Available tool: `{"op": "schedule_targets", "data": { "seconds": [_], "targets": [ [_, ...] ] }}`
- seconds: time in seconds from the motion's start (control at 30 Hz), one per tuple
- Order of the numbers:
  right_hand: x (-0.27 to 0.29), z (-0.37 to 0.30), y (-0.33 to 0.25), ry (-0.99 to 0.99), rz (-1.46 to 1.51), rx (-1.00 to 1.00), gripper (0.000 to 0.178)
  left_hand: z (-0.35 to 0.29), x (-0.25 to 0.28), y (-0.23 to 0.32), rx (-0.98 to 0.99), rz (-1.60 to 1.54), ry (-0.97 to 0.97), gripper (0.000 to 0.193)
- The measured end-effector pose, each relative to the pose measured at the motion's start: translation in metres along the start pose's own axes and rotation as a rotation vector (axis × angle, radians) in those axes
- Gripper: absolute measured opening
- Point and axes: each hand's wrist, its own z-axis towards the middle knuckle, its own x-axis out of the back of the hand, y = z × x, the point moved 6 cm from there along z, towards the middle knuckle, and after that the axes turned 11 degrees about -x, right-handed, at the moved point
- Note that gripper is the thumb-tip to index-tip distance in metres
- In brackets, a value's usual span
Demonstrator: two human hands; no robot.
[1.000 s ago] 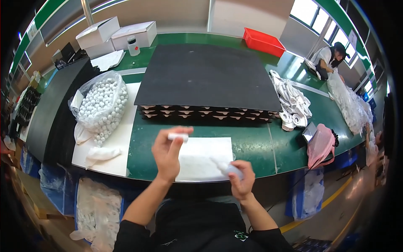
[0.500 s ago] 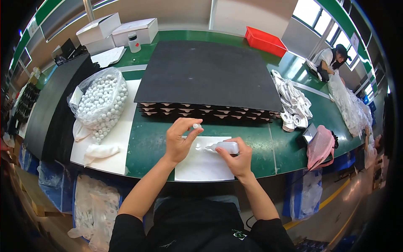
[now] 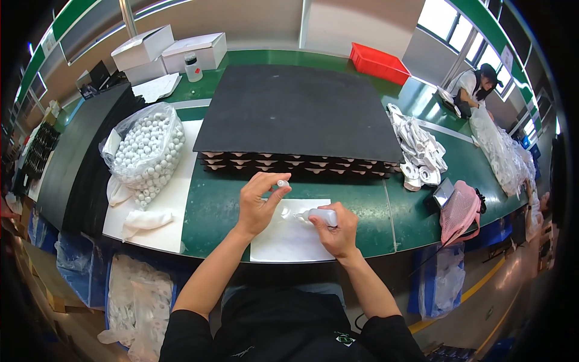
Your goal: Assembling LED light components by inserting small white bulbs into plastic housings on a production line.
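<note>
Pinched between the thumb and index finger of my left hand [image 3: 258, 205] is a small white round piece [image 3: 282, 183], similar in colour to the bagged balls. My right hand [image 3: 339, 234] is closed round a translucent white squeeze bottle [image 3: 325, 216], tilted on its side with its narrow nozzle [image 3: 299, 216] pointing left. Both hands are above a white sheet [image 3: 292, 244] at the table's near edge. Near the nozzle, a shiny wet-looking patch [image 3: 286, 212] shows on the sheet.
A stack of black boards [image 3: 295, 114] holding pale parts stands just beyond my hands. To the left is a clear bag of white balls [image 3: 148, 145] beside a white cloth [image 3: 146, 222]. White flat parts [image 3: 419, 151] and a pink pouch [image 3: 458, 212] are at the right. A person [image 3: 476, 90] works far right.
My right hand and the bottle have shifted slightly left and down, and the bottle tilts more. My left hand stays nearly in place with its white piece. The view has moved slightly.
</note>
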Motion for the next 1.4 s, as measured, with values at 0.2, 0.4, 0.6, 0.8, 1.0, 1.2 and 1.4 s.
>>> {"op": "schedule_targets", "data": {
  "seconds": [0.2,0.4,0.6,0.8,1.0,1.2,1.4],
  "targets": [
    [-0.001,0.0,0.002,0.01,0.016,-0.018,0.025,-0.004,-0.002,-0.01,0.146,-0.145,0.023,0.019],
    [0.0,-0.003,0.011,0.003,0.126,-0.149,0.02,-0.004,-0.002,-0.016,0.173,-0.228,0.008,0.018],
    [0.004,-0.003,0.021,0.0,0.35,-0.266,0.021,-0.015,-0.009,-0.038,0.551,-0.574,0.041,0.017],
    [-0.003,-0.001,0.025,-0.053,0.492,-0.333,0.026,-0.028,-0.016,-0.051,0.81,-0.86,0.148,0.015],
    [-0.006,0.0,0.02,-0.076,0.255,-0.221,0.022,-0.027,-0.021,-0.046,0.66,-0.65,-0.085,0.013],
    [-0.003,0.0,0.023,-0.059,0.321,-0.208,0.02,-0.018,-0.028,-0.024,0.531,-0.666,-0.229,0.015],
    [-0.026,-0.007,0.041,-0.459,0.623,-0.575,0.037,-0.017,-0.024,-0.009,0.382,-0.695,-0.234,0.02]
  ]
}}
